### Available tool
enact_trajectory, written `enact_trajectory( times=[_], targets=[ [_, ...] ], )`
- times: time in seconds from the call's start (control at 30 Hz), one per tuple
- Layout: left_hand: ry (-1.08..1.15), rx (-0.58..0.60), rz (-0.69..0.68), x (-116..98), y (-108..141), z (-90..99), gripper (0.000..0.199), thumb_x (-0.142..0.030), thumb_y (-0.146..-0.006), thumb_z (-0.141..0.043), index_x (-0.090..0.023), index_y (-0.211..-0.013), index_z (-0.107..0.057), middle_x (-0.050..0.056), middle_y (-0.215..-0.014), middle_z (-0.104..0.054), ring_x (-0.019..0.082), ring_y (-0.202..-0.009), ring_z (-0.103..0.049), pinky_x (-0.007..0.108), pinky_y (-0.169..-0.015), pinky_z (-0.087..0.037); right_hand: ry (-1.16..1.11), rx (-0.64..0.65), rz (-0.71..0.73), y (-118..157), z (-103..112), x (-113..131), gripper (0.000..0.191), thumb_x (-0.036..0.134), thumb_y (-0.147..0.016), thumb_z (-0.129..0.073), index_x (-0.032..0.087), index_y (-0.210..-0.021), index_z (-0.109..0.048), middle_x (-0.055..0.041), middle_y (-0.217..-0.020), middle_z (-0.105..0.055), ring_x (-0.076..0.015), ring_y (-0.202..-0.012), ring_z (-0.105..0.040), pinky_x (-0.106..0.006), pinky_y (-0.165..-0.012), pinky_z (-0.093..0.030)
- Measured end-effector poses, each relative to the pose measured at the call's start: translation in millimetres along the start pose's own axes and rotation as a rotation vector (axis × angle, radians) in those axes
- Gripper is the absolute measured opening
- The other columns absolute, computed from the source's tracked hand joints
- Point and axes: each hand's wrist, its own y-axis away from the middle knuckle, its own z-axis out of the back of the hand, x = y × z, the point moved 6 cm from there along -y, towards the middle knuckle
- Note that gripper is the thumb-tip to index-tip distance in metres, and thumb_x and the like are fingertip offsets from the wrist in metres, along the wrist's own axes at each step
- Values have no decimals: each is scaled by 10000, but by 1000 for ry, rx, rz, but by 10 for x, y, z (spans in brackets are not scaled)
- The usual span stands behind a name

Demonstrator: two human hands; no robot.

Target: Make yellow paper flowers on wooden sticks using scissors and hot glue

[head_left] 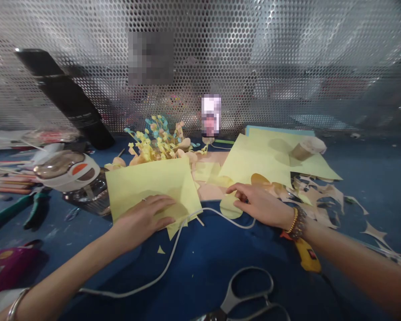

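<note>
My left hand (150,216) lies flat with spread fingers on a yellow paper sheet (147,178). My right hand (257,203) hovers at or touches a rounded yellow paper cutout (231,207); its fingers are bent, with thumb and index finger apart. More yellow sheets (254,156) lie just beyond that hand. Between the two groups of sheets there is a smaller yellow paper piece (207,171) on peach-coloured paper (210,192). Large scissors (234,294) lie near the front edge of the view. A white cable (173,258) loops between my hands.
Behind the left sheet stands a bunch of small paper flowers (157,142). A lidded bottle (83,183), green-handled pliers (36,207) and a black bottle (70,98) are on the left. Paper scraps (321,196) and a yellow tool (308,256) lie right. A perforated metal panel (287,58) rises behind.
</note>
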Motion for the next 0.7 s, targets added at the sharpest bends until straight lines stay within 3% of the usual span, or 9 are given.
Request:
enact_trajectory(
  times=[0.2,0.4,0.57,0.7],
  targets=[
    [-27,-27,-25,-55,28,13,445,-430,-781,-599,-298,-1204,-559,64,-1258,-593,280,-1148,-545,449,-959,-448,44,12,11,-19,-25,10,347,173,-807,-474,213,-1136,-578,-30,-771,-648,-183,-704,-584,-280,-618,-375],
    [-105,-68,-49,-129,44,83,276,-377,-888,-440,-260,-1041,-637,35,-1065,-702,228,-976,-651,360,-821,-516,89,15,28,-20,-20,52,336,173,-818,-457,202,-1128,-583,-41,-786,-666,-194,-722,-588,-291,-642,-385],
    [-176,-372,98,-130,116,380,225,-354,-872,-457,-239,-908,-647,-6,-862,-737,184,-721,-697,265,-640,-509,117,5,38,-53,-7,82,329,172,-825,-452,209,-1127,-577,-52,-875,-682,-196,-746,-607,-289,-633,-401],
    [-223,-597,201,-145,210,635,149,-335,-808,-528,-237,-845,-634,-28,-782,-729,163,-649,-689,230,-620,-493,140,8,69,-89,-35,95,333,152,-830,-451,214,-1133,-575,-59,-994,-684,-207,-841,-631,-302,-696,-430]
  ],
)
